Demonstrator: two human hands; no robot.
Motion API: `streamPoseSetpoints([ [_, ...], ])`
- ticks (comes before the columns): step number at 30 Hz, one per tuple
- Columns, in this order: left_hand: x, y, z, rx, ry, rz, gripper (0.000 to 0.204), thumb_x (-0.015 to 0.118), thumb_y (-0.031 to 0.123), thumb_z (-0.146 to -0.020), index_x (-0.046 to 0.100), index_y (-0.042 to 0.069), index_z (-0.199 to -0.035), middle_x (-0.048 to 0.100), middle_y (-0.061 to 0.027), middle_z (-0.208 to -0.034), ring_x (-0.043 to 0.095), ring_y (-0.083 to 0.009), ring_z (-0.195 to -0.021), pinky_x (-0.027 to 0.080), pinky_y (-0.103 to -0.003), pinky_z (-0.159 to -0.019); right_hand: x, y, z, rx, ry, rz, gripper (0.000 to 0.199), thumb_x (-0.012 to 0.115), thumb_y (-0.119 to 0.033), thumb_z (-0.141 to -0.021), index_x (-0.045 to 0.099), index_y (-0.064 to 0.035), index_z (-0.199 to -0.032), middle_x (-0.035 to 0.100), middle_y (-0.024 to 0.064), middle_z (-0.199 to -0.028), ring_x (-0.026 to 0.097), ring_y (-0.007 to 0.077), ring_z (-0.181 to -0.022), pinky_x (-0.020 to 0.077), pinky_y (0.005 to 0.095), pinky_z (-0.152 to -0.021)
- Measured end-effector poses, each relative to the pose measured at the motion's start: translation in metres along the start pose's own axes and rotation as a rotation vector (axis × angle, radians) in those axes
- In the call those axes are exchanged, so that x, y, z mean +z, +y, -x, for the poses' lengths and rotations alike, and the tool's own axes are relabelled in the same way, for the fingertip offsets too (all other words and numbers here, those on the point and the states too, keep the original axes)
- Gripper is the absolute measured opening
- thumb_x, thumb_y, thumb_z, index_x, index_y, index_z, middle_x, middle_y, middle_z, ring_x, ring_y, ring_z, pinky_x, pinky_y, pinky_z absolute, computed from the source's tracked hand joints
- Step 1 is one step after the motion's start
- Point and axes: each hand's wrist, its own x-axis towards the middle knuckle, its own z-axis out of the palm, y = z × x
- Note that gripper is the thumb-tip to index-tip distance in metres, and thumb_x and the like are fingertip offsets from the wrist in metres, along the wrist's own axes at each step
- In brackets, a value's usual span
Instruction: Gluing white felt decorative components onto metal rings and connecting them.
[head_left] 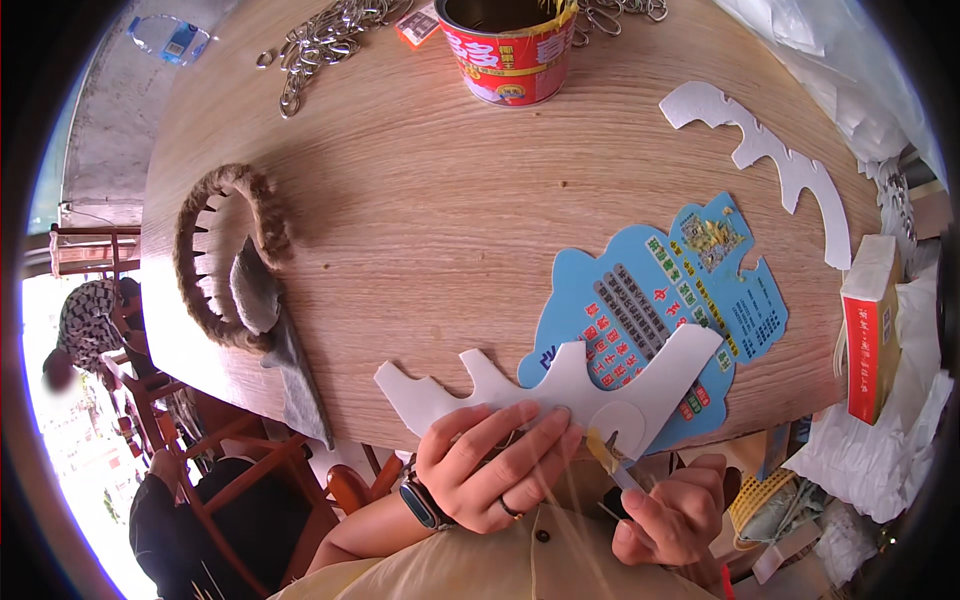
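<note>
A round wooden surface [420, 200] fills the view. At its near edge the left hand [490, 465] pinches a white notched cutout [560, 390], its long axis running left to right. The right hand [675, 515], just right and nearer, is closed around a thin yellowish strip [605, 452] that points up to the cutout's lower edge. A blue printed card [690, 300] lies beneath

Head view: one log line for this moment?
left hand: holds white cutout | right hand: holds thin strip at cutout | blue card under cutout | red tub far edge
</note>
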Motion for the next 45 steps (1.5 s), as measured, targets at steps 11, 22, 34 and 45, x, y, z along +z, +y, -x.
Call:
streamPoseSetpoints([
  [11, 0.002, 0.001, 0.0, -0.01, 0.011, -0.008, 0.02, 0.066, 0.012, -0.074, 0.069, 0.016, -0.093, 0.067, 0.0025, -0.098, 0.061, -0.0132, -0.087, 0.045, -0.025, -0.07, 0.002, 0.001, -0.002, 0.002, 0.027, -0.01, 0.036, 0.059, -0.022, -0.072, 0.064, -0.0131, -0.107, 0.043, -0.0001, -0.076, 0.042, 0.0148, -0.062, 0.0334, 0.0314, -0.058],
  [22, 0.002, 0.002, -0.002, -0.016, 0.015, -0.01, 0.019, 0.069, 0.012, -0.073, 0.068, 0.016, -0.092, 0.067, 0.0035, -0.097, 0.06, -0.0125, -0.085, 0.046, -0.025, -0.068, -0.001, 0.003, -0.001, 0.015, 0.018, -0.006, 0.039, 0.057, -0.023, -0.07, 0.063, -0.0128, -0.107, 0.043, 0.0004, -0.074, 0.042, 0.0155, -0.062, 0.0328, 0.0327, -0.057],
  [34, 0.002, 0.002, -0.002, -0.02, 0.031, -0.024, 0.021, 0.07, 0.012, -0.073, 0.068, 0.017, -0.093, 0.066, 0.0043, -0.098, 0.06, -0.0126, -0.086, 0.046, -0.026, -0.067, -0.005, 0.002, -0.001, 0.055, 0.013, -0.032, 0.036, 0.057, -0.022, -0.07, 0.063, -0.012, -0.104, 0.044, 0.0001, -0.074, 0.042, 0.0156, -0.063, 0.033, 0.0328, -0.058],
  [45, 0.002, 0.002, -0.002, -0.015, 0.031, -0.021, 0.021, 0.069, 0.013, -0.074, 0.068, 0.017, -0.094, 0.066, 0.0044, -0.098, 0.06, -0.0124, -0.086, 0.046, -0.026, -0.068, -0.009, 0.002, -0.003, 0.056, 0.032, -0.081, 0.033, 0.056, -0.023, -0.071, 0.064, -0.0114, -0.101, 0.044, 0.0, -0.073, 0.043, 0.0153, -0.063, 0.0335, 0.0329, -0.057],
])
